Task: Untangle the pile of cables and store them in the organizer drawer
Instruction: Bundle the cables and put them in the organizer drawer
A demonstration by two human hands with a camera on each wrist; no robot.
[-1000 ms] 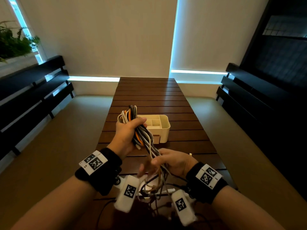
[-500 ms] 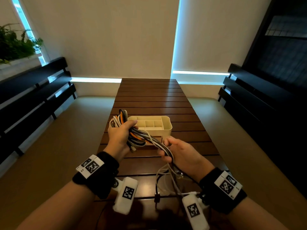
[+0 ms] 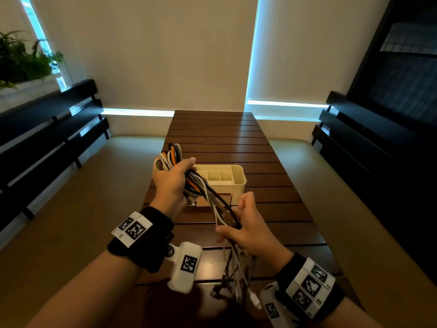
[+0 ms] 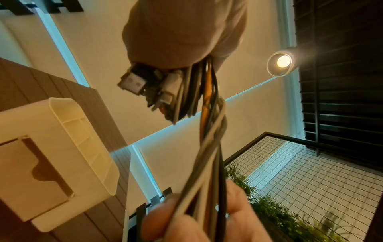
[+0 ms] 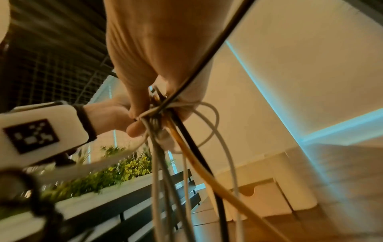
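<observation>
My left hand (image 3: 170, 183) grips the looped end of the cable bundle (image 3: 203, 188) above the table (image 3: 272, 209), and my right hand (image 3: 246, 227) is closed round the strands lower down, the plugs (image 3: 238, 294) dangling toward the near edge. The organizer (image 3: 233, 183) sits mid-table just behind the bundle. If I pull my hands apart hard, the crossings could cinch into a knot. The swinging plugs could snag each other, though motion blur hides how they cross.

slatted wooden table (image 3: 214, 132) – centre | dark benches (image 3: 54, 129) – left, right | plants (image 3: 22, 61) – far left | lamp (image 4: 283, 61) – lit
</observation>
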